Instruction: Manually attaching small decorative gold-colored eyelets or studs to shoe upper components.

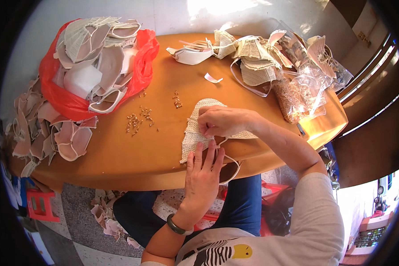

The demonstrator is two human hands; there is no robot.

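Note:
A cream woven fabric piece (pixel 191 133), shaped like a shoe upper, lies near the table's front edge with a thin pale strap (pixel 236 163) looping off it. My left hand (pixel 203 173) rests on its near side, fingers stretched out and slightly apart. Above it, my right hand (pixel 219 122) is closed in a pinch over the middle of the piece; whatever is between the fingertips is too small or hidden to see. Small gold-coloured beads (pixel 137 120) are scattered left of the piece, and a tighter bead cluster (pixel 177 100) sits farther back.
A red plastic bag (pixel 53 99) full of similar pieces stands at the back left, beside a loose pile (pixel 35 128). Stacked woven pieces (pixel 255 60) and a clear bag of beads (pixel 292 99) occupy the back right. A small white curved scrap (pixel 213 78) lies mid-table.

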